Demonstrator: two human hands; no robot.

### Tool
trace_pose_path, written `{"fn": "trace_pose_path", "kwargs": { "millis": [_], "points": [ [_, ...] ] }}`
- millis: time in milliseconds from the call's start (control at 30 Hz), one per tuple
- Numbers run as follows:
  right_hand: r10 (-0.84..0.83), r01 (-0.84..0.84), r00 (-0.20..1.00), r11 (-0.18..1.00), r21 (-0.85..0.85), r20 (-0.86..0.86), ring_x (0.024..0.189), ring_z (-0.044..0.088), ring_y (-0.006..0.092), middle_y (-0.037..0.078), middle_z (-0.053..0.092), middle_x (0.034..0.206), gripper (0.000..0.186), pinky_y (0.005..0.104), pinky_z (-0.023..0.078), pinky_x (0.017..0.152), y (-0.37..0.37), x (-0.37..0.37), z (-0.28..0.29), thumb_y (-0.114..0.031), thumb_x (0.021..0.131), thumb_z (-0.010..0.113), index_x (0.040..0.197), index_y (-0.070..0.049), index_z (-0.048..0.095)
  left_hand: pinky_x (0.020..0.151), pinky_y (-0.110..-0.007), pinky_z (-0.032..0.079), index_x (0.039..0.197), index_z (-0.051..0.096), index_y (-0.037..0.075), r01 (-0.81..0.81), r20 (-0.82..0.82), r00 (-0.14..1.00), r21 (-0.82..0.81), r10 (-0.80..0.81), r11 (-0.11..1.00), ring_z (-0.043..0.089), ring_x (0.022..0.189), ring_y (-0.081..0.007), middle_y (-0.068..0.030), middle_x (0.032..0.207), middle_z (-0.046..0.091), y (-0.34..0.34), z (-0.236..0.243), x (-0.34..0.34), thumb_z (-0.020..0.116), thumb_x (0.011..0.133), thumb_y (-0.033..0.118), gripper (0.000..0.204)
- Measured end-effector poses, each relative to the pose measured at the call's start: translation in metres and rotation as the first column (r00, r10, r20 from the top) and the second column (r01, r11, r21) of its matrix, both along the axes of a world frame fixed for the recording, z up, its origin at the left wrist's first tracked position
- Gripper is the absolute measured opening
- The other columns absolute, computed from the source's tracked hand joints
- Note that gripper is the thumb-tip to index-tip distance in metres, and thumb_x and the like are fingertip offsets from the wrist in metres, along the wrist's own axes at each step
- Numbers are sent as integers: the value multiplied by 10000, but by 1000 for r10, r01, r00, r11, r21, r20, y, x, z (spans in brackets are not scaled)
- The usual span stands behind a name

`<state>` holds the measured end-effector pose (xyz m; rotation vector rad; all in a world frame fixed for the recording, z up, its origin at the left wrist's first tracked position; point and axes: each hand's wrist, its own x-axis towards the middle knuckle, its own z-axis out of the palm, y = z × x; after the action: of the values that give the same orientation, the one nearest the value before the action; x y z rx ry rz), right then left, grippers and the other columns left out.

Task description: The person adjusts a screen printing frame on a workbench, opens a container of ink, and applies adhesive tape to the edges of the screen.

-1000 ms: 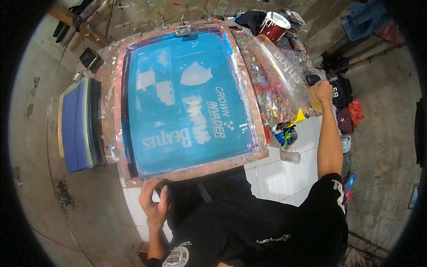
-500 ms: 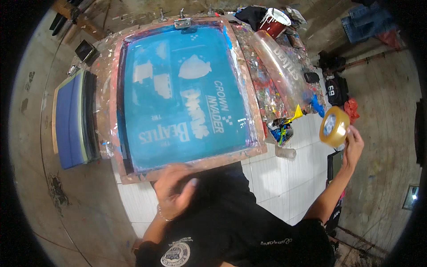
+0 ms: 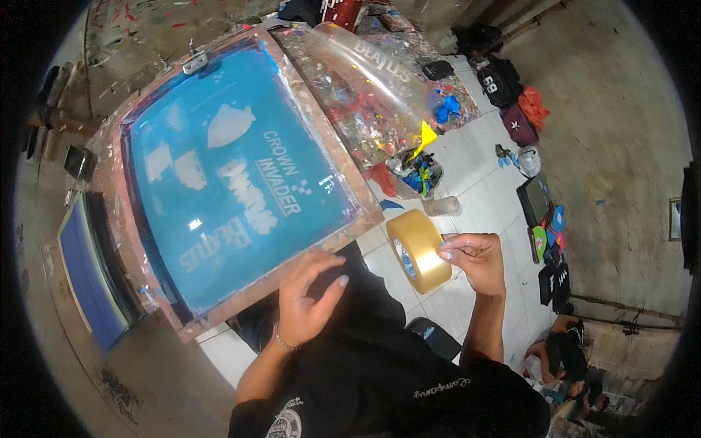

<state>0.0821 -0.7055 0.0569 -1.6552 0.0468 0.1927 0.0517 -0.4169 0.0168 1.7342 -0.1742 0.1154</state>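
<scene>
A big printing screen (image 3: pixel 241 182) with a blue mesh and a worn, paint-stained wooden frame lies tilted in front of me. My right hand (image 3: pixel 473 259) holds a roll of tan packing tape (image 3: pixel 418 250) just off the frame's near right corner, fingertips pinching at its outer edge. My left hand (image 3: pixel 307 299) hovers over the frame's near edge and my dark lap, fingers spread and holding nothing.
A paint-splattered table with a clear plastic sheet (image 3: pixel 380 80) stands beyond the screen. A tub of paint tools (image 3: pixel 418 175) sits on the white tiled floor. Stacked blue-edged screens (image 3: pixel 91 270) lean at the left. Bags and clothes (image 3: pixel 511 102) lie at the right.
My right hand has brought the tape roll in from the far right to the frame's near corner. My left hand has risen toward the frame's near edge. The view has shifted closer.
</scene>
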Motion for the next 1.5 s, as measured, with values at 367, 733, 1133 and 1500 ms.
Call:
{"fn": "trace_pose_path", "kwargs": {
  "millis": [367,733,1133,1500],
  "points": [
    [102,-103,992,995,-9,-71,789,653,117,121,717,929,109,243,533,714,59,-8,12,43,815,703,923,61,705,903,-308,502,1210,580,-26,37,-212,973,-226,-87,973,637,973,-161,-108,1055,669,-22,4,-16,724,801,0,435],
    [-7,48,989,958,-283,145,811,681,153,166,708,1012,170,259,551,698,85,-55,-12,55,771,731,938,39,704,843,-288,530,1128,654,-38,-46,-311,950,-230,-29,972,655,919,-169,-130,1060,665,-27,-19,-38,736,781,-30,357],
    [25,-28,996,999,-30,-82,929,657,154,154,658,1111,232,266,549,785,104,-83,-58,98,789,705,1013,58,659,769,-277,537,975,707,-26,-204,-439,892,-172,111,964,671,851,-159,-127,939,702,-4,-36,-65,755,767,13,217],
    [210,-216,973,975,-60,-91,959,659,171,130,643,1125,282,288,565,814,109,-71,-71,55,747,764,1014,43,673,766,-251,512,890,691,-25,-208,-660,752,-242,-3,948,618,826,-89,-51,896,689,19,-55,-70,754,783,19,133]
  ]
}}
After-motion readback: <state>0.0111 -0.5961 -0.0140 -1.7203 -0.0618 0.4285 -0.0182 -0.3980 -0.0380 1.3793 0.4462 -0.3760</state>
